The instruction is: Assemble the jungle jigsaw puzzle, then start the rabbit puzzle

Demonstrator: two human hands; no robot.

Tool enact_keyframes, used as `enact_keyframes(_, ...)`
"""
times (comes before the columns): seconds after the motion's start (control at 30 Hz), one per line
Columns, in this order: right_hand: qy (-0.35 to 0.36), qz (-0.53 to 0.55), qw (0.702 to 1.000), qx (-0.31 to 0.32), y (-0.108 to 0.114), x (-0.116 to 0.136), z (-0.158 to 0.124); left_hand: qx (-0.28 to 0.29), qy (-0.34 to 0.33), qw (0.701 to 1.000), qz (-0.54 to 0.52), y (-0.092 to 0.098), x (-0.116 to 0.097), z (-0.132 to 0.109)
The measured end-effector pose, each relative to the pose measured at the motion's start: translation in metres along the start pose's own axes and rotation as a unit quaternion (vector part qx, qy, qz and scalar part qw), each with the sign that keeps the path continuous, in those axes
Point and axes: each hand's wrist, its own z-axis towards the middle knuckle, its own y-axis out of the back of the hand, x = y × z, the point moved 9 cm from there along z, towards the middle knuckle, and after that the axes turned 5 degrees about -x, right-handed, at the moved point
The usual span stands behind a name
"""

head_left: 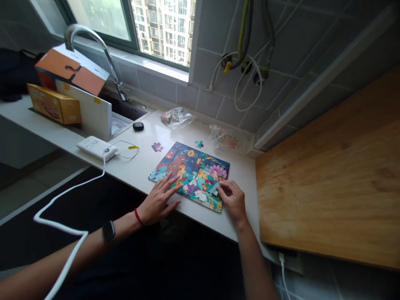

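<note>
Colourful cardboard jigsaw puzzle, with a white rabbit and a peacock on a teal and navy ground, lies flat near the front edge of a white stone worktop, just left of a broad honey-toned wooden board. The hands are apart, both at the puzzle's near edge. The left hand rests open with its fingers spread on the lower left corner. The right hand pinches what looks like a pale teal puzzle piece at the lower right, though its fingers hide much of the piece. Beyond the puzzle lie a loose purple puzzle piece and a loose teal puzzle piece, both apart from it. Two clear plastic bags sit further back against the tiled wall.
</note>
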Motion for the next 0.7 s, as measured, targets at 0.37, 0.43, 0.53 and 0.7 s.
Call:
enact_keyframes(0.37,-0.098,0.059,0.976,-0.184,0.034,-0.029,0.002,-0.024,-0.127,0.985,-0.115,-0.004,-0.051,0.072)
enact_keyframes(0.43,-0.122,0.055,0.968,-0.212,0.039,-0.041,0.0,-0.006,-0.144,0.982,-0.121,-0.01,-0.056,0.084)
enact_keyframes(0.53,-0.132,0.037,0.966,-0.218,0.04,-0.049,0.0,0.017,-0.157,0.978,-0.134,-0.021,-0.059,0.105)
enact_keyframes(0.7,-0.096,0.021,0.974,-0.204,0.038,-0.042,0.002,0.034,-0.167,0.978,-0.117,-0.049,-0.06,0.131)
